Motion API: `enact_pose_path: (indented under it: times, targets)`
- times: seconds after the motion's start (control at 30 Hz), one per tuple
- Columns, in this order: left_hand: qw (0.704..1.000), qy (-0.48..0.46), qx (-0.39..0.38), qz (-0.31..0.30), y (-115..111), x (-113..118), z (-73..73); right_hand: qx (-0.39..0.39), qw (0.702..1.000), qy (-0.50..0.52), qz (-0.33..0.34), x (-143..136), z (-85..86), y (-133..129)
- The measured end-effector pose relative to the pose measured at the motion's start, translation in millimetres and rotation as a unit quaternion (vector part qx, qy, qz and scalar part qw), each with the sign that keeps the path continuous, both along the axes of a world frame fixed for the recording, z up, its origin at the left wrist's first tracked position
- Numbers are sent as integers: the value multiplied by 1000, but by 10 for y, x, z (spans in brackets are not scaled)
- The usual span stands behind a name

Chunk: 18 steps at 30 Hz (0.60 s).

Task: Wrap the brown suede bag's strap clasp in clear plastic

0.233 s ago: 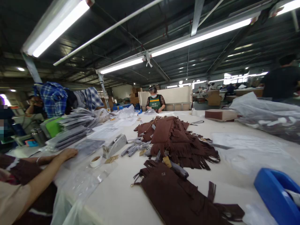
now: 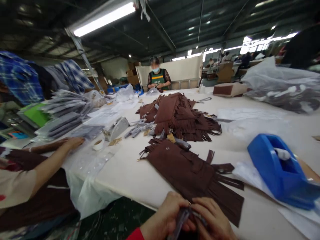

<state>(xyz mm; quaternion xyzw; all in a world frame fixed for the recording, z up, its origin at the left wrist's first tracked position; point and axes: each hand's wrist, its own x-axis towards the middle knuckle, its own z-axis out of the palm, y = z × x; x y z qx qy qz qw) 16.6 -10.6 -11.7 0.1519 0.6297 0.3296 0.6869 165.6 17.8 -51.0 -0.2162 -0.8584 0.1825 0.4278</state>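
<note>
Fingers of the left hand (image 2: pixel 171 213) and right hand (image 2: pixel 212 216) close in a narrow pinch on a grey wrapped strap (image 2: pixel 181 221), a small gold-tone metal piece (image 2: pixel 190 203) showing between them, at the near edge of a white work table (image 2: pixel 132 170). Just beyond the hands lies a dark brown fringed bag (image 2: pixel 185 163), its fringe spread toward the right. Farther back sits a pile of brown fringed pieces (image 2: pixel 175 113), with more wrapped straps (image 2: pixel 140 129) at its left. A blue tape dispenser (image 2: pixel 275 166) stands at right; a grey dispenser (image 2: pixel 116 128) and a white tape roll (image 2: pixel 98 144) sit at left. At far left, a co-worker's hand (image 2: pixel 75 142) touches flat plastic packaging (image 2: pixel 87 132), near stacked bagged goods (image 2: pixel 62 113). Across the table, a masked person (image 2: pixel 158 78) in a green apron works with both hands.
</note>
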Motion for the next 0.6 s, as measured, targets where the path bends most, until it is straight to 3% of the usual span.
enact_pose_path:
  times: [0.13,0.37,0.6]
  targets:
    - [1000,-18,-1,18,-1,21,31,-48,999,-5,-20,-18,67,-121]
    - [999,-16,11,41,4,11,54,41,996,-74,1,-7,117,-26]
    - [999,-31,-7,17,-4,-1,42,35,997,-66,-16,-52,37,-34]
